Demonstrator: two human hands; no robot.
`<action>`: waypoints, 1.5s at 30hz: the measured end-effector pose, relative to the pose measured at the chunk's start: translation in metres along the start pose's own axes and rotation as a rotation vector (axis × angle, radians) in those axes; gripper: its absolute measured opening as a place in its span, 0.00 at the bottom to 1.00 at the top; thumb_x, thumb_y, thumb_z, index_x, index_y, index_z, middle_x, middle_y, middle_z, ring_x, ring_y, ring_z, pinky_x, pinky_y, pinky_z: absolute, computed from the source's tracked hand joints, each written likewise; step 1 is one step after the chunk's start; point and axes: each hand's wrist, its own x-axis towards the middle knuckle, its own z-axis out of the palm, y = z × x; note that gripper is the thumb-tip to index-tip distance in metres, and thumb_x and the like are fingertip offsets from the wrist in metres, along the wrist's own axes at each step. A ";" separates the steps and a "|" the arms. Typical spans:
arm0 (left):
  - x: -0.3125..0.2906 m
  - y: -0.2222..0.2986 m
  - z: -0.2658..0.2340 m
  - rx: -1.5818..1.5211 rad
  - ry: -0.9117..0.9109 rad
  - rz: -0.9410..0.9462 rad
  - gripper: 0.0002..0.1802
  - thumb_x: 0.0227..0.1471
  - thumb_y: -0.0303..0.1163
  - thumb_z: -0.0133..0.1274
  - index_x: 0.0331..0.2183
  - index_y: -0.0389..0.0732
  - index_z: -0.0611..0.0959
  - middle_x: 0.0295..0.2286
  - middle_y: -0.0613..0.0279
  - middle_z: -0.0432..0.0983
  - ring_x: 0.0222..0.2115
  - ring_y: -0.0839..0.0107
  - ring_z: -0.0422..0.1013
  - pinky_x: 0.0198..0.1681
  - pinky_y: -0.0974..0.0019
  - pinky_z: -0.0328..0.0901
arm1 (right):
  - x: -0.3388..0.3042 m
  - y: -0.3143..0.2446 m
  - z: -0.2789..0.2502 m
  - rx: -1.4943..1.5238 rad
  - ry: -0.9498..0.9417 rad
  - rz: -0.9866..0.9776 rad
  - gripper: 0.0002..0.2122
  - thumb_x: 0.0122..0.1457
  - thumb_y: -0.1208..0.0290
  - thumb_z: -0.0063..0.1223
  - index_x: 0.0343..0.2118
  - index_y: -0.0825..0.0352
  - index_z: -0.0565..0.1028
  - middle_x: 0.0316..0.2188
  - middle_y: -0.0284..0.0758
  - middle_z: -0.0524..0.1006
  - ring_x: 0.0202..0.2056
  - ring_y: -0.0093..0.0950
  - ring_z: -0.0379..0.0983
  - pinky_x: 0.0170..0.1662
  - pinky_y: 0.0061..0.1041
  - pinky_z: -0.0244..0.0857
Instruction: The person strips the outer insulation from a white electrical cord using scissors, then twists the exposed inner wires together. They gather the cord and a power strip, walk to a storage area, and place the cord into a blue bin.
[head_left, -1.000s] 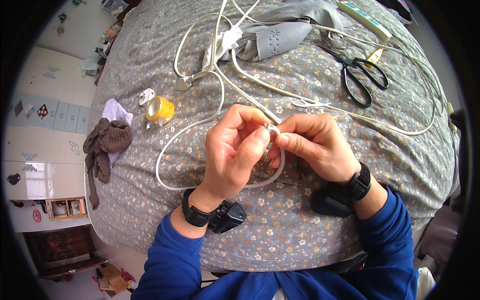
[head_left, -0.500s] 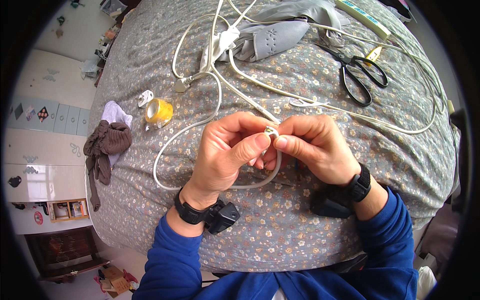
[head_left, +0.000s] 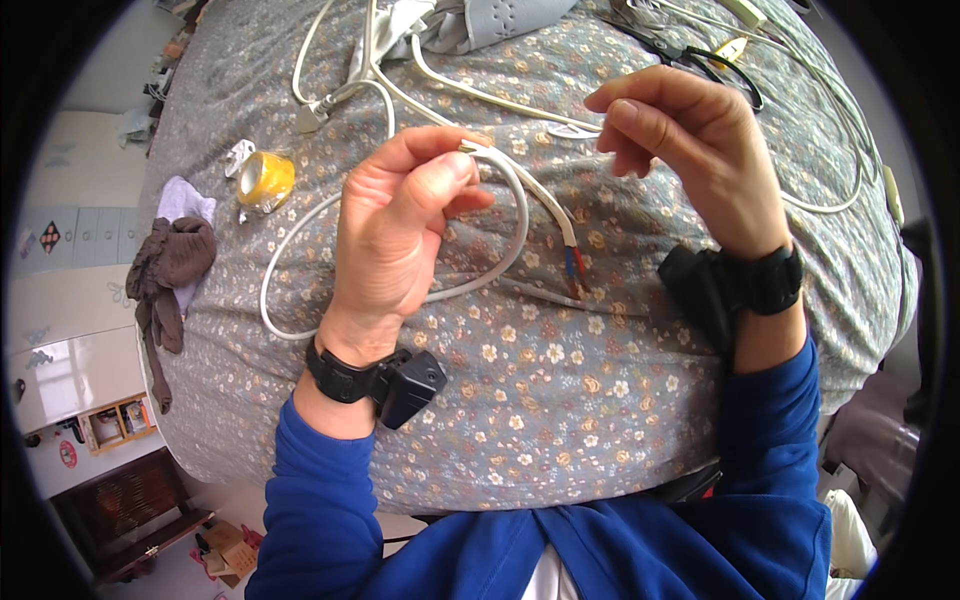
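Note:
My left hand (head_left: 395, 220) pinches a white cable (head_left: 522, 215) between thumb and fingertips, near what looks like its cut end. That cable loops down and round under the hand toward the left. A second white cord (head_left: 545, 200) passes just beyond the fingertips; red and blue wires (head_left: 573, 265) stick out of its end. My right hand (head_left: 695, 150) is raised to the right, fingers loosely curled and the thumb apart from the index finger, with nothing visible in it. Black-handled scissors (head_left: 685, 55) lie beyond it, partly hidden by the hand.
A roll of yellow tape (head_left: 265, 178) lies at the left beside a small white piece (head_left: 240, 155). A plug (head_left: 312, 116) and grey cloth (head_left: 500, 25) lie farther back. Brown clothing (head_left: 175, 260) hangs over the left edge of the flowered bedspread (head_left: 560, 400).
My right hand has let go of the cable and moved up and right. My left hand has shifted left and up, still pinching. The red and blue wires have come into sight.

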 end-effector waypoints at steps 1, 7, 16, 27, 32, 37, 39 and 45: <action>0.000 -0.002 -0.001 -0.015 0.008 -0.020 0.10 0.56 0.25 0.53 0.41 0.36 0.81 0.35 0.60 0.80 0.34 0.74 0.77 0.40 0.69 0.75 | 0.000 0.000 -0.005 -0.032 -0.057 0.021 0.08 0.64 0.72 0.52 0.40 0.69 0.80 0.25 0.28 0.78 0.26 0.15 0.73 0.30 0.15 0.68; -0.002 -0.004 0.000 0.001 -0.003 -0.067 0.11 0.56 0.26 0.54 0.41 0.35 0.81 0.34 0.59 0.80 0.33 0.74 0.77 0.39 0.71 0.74 | -0.003 0.001 0.001 -0.348 -0.434 0.002 0.14 0.53 0.81 0.58 0.44 0.66 0.80 0.24 0.28 0.77 0.27 0.14 0.71 0.33 0.18 0.66; -0.008 0.004 0.014 0.223 -0.057 0.022 0.08 0.55 0.22 0.55 0.38 0.32 0.82 0.33 0.61 0.81 0.34 0.78 0.76 0.39 0.75 0.70 | -0.008 -0.001 0.026 -0.030 -0.380 0.076 0.08 0.55 0.71 0.65 0.32 0.70 0.78 0.22 0.28 0.76 0.25 0.14 0.70 0.28 0.17 0.64; -0.015 0.015 0.029 0.217 -0.013 -0.106 0.07 0.53 0.20 0.55 0.36 0.32 0.82 0.31 0.60 0.80 0.31 0.78 0.75 0.35 0.76 0.70 | -0.010 -0.007 0.034 -0.103 -0.318 0.019 0.04 0.57 0.74 0.58 0.31 0.69 0.78 0.19 0.35 0.76 0.22 0.24 0.73 0.27 0.24 0.66; -0.017 0.015 0.034 0.347 -0.027 -0.090 0.07 0.51 0.18 0.55 0.35 0.32 0.83 0.30 0.61 0.79 0.30 0.80 0.74 0.35 0.76 0.70 | -0.011 -0.006 0.035 -0.171 -0.284 -0.032 0.04 0.54 0.77 0.57 0.31 0.69 0.79 0.21 0.38 0.78 0.24 0.29 0.77 0.29 0.25 0.68; -0.020 0.009 0.037 0.466 -0.017 -0.070 0.05 0.50 0.20 0.58 0.32 0.34 0.84 0.25 0.69 0.79 0.24 0.86 0.72 0.29 0.79 0.67 | -0.012 0.004 0.042 -0.135 -0.228 -0.046 0.08 0.51 0.81 0.54 0.35 0.68 0.80 0.24 0.40 0.80 0.27 0.29 0.79 0.33 0.24 0.70; -0.022 0.008 0.037 0.541 -0.006 -0.027 0.04 0.48 0.20 0.58 0.31 0.34 0.84 0.23 0.68 0.78 0.23 0.86 0.71 0.27 0.79 0.66 | -0.013 0.007 0.044 -0.063 -0.245 -0.018 0.11 0.51 0.82 0.54 0.37 0.68 0.80 0.26 0.39 0.81 0.29 0.27 0.79 0.34 0.23 0.71; -0.017 0.004 0.037 0.760 -0.018 0.216 0.05 0.43 0.18 0.58 0.28 0.34 0.84 0.21 0.62 0.78 0.20 0.79 0.73 0.24 0.75 0.67 | -0.014 0.005 0.037 0.319 -0.389 0.164 0.14 0.53 0.82 0.52 0.45 0.76 0.76 0.36 0.37 0.81 0.38 0.21 0.76 0.42 0.21 0.70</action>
